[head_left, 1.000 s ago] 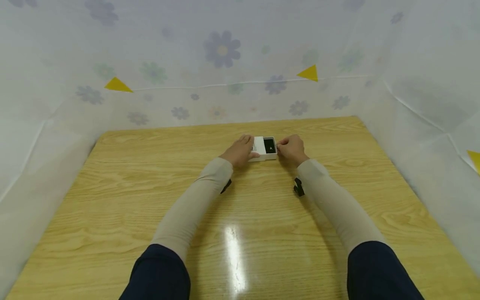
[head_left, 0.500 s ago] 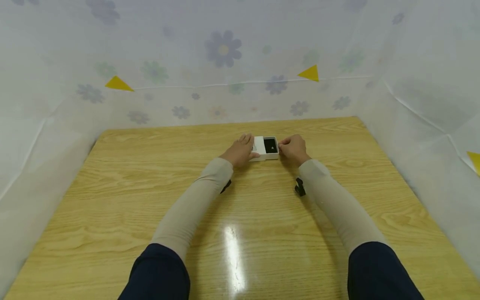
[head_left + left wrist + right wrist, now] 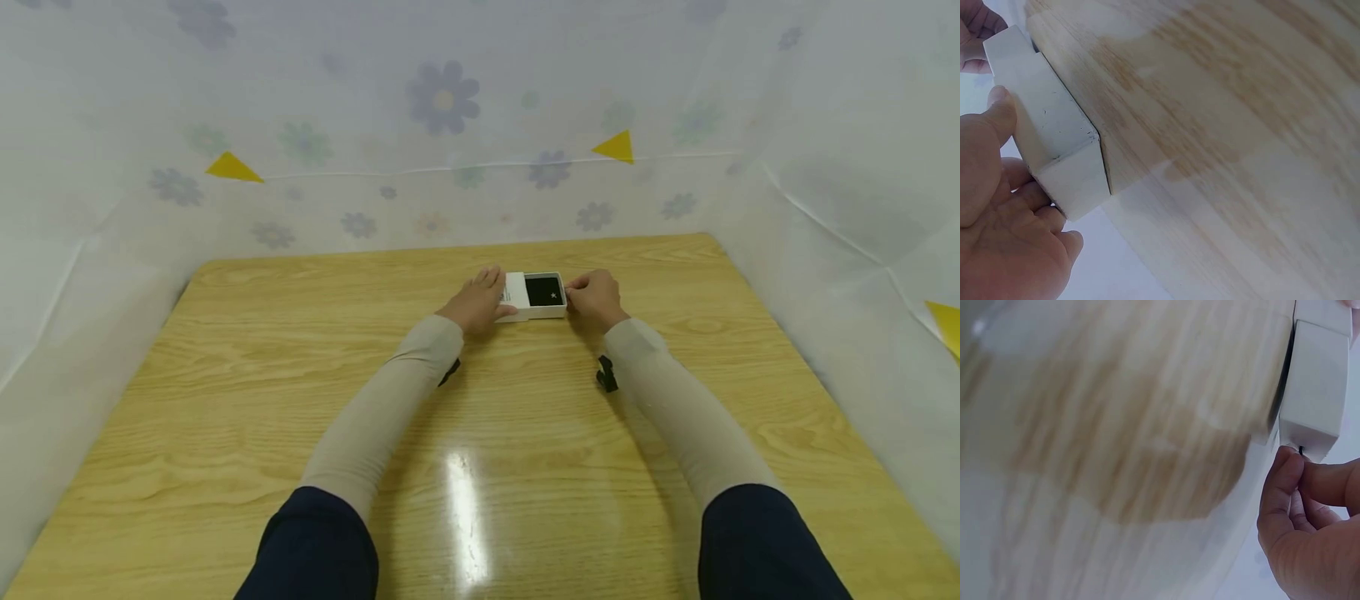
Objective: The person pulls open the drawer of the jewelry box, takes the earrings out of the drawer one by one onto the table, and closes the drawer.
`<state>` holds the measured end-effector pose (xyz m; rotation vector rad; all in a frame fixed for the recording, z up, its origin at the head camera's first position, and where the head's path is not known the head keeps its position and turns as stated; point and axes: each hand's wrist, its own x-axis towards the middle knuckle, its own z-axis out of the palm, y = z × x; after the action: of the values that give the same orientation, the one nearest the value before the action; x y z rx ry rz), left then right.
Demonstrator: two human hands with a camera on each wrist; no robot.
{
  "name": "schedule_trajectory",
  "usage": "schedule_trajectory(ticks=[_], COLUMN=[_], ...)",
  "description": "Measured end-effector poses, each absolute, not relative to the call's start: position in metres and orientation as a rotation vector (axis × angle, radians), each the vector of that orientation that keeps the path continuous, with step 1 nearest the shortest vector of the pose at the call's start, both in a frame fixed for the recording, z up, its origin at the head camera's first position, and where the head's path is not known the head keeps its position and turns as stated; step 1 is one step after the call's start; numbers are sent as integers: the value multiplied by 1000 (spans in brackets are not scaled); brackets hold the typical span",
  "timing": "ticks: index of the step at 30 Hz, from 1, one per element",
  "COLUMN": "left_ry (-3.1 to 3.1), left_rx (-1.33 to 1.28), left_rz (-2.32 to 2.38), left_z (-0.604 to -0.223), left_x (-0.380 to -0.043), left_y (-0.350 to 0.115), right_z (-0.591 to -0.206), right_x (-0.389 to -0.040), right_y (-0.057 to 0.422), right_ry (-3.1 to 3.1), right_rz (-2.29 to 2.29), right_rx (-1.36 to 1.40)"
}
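A white slide-out box lies near the far side of the table, its outer sleeve (image 3: 515,292) at left and its drawer (image 3: 548,312) pulled out to the right. Inside the drawer shows a black surface (image 3: 542,292) with a small light star-like mark. My left hand (image 3: 474,304) grips the sleeve, thumb on the near side in the left wrist view, fingers across the top and far side. At the drawer's right end, my right hand (image 3: 597,300) pinches a small dark pull tab (image 3: 1301,450) between thumb and forefinger; most of the tab is hidden by the fingertips.
The wood-grain table (image 3: 300,400) spreads out around the box. A pale flower-print curtain (image 3: 360,100) closes off the back, with plain white sheets at both sides. Yellow triangles (image 3: 615,147) mark the curtain. A dark strap piece (image 3: 607,374) hangs below the right wrist.
My right hand has moved a little to the right, drawing the drawer farther out of the sleeve, so more black surface shows. My left hand keeps its hold on the sleeve.
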<state>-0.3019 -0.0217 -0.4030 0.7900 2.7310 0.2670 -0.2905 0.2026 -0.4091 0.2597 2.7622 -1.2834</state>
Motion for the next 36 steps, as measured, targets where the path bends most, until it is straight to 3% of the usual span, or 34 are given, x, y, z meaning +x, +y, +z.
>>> schedule_trajectory(ticks=[36], left_ry=[2723], left_rx=[775], left_rz=[311], left_z=[-403], left_x=[-301], left_y=[-22], right_z=[-411], right_x=[-290], right_y=[217], right_ry=[2820], right_rz=[-1252], right_rx=[267])
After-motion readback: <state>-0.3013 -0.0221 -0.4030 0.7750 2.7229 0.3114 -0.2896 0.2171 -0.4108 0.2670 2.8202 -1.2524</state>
